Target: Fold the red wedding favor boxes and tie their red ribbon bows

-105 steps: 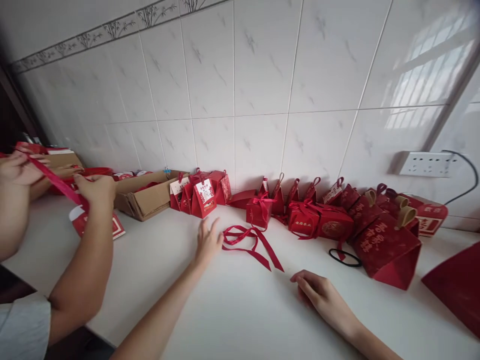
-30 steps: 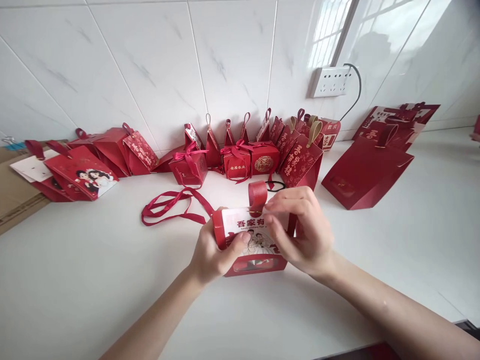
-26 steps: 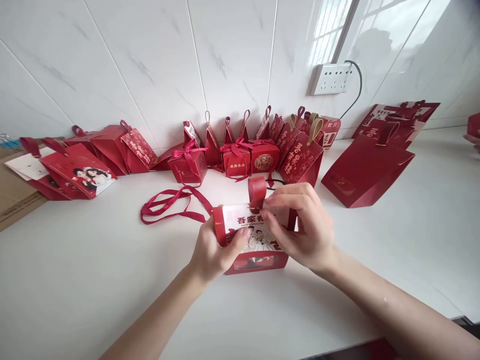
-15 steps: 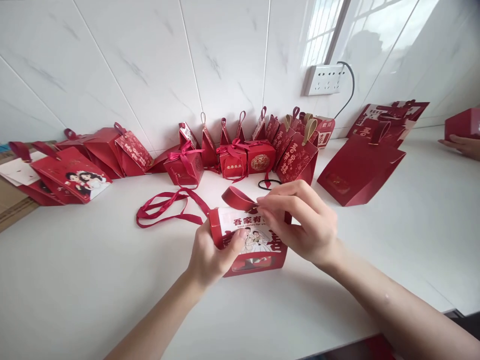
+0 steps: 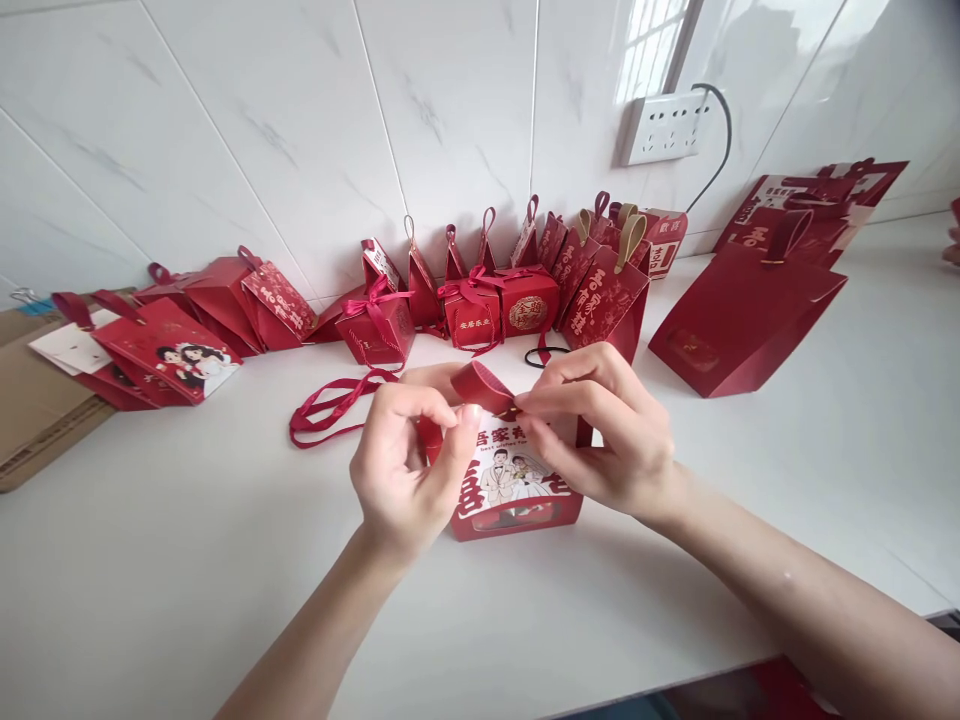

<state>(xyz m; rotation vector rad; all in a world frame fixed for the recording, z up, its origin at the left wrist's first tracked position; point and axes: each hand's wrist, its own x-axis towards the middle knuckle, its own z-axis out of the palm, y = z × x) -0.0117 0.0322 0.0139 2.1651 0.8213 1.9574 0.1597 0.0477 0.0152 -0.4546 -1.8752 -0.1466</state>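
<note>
A red gift box [image 5: 517, 480] with a white printed front, a cartoon couple and a small window stands upright on the white counter between my hands. A red ribbon handle [image 5: 484, 388] loops up from its top edge. My right hand [image 5: 611, 430] pinches the base of this handle, thumb against fingers, near a small gold-coloured piece. At the box's top left, my left hand [image 5: 412, 460] has thumb and forefinger pressed together beside the loop. Whatever is between those fingertips is too small to make out. Both hands partly cover the box's sides.
Several small red boxes [image 5: 472, 310] line the tiled wall. More red boxes [image 5: 176, 355] stand left, beside cardboard [image 5: 45, 420]. A loose red ribbon [image 5: 326, 415] lies left of the hands. A large red box [image 5: 739, 325] stands right, below a power strip [image 5: 667, 130]. Another person's hand [image 5: 952, 250] shows far right.
My left hand has let go of the box's left side and risen to pinch near the handle's base. My right hand keeps its pinch. The camera view has shifted slightly.
</note>
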